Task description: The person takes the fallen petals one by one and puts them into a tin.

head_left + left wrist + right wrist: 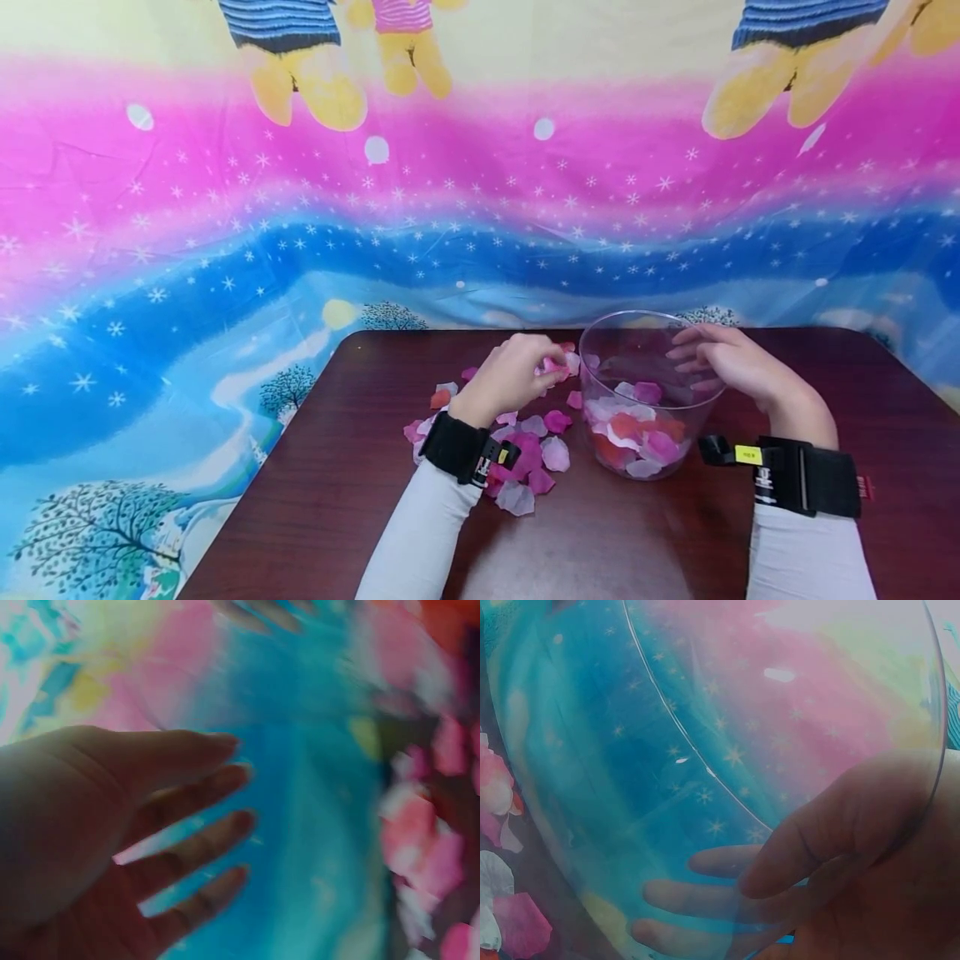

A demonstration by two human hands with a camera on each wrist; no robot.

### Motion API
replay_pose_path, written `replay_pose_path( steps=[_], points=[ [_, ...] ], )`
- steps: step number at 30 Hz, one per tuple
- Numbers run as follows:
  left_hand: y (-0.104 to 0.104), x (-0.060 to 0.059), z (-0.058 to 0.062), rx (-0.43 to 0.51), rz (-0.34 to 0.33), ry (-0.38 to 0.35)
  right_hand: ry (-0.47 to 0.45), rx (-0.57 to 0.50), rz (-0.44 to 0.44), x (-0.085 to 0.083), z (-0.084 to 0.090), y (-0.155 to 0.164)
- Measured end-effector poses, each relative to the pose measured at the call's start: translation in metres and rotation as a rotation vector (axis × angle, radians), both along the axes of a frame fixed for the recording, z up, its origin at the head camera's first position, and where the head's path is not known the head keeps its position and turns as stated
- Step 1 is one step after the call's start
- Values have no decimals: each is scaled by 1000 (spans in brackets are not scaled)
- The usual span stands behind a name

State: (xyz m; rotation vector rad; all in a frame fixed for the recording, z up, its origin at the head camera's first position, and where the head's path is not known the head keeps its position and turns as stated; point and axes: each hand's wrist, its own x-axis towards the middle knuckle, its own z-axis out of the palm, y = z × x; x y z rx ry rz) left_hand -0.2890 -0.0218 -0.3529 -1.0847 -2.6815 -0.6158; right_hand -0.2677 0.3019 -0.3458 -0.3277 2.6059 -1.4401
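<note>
A clear plastic bowl stands on the dark wooden table, partly filled with pink, red and white petals. My right hand grips its far right rim. In the right wrist view the thumb lies against one side of the bowl wall and the other fingers against the other. My left hand hovers just left of the bowl and pinches a pink petal. The left wrist view is blurred; my left hand shows loosely spread fingers there, with the petal hidden.
Several loose petals lie on the table left of the bowl, under and behind my left wrist. A bright printed cloth hangs behind the table. The table's near side and right end are bare wood.
</note>
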Motion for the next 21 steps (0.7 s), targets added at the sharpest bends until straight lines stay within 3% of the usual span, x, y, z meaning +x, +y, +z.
replay_pose_path(
  steps=[2,5,14,21],
  points=[
    [0,-7,-12,-64,31,-93,-2,1,-3,0,-1,0],
    [1,-13,-26,-145,64,-161,2,5,-5,1,-1,0],
    [17,-11,-46,-256,61,-184,10,-2,-2,0,0,2],
    [22,-9,-55,-288,72,-136,8,-6,-11,1,0,0]
  ],
)
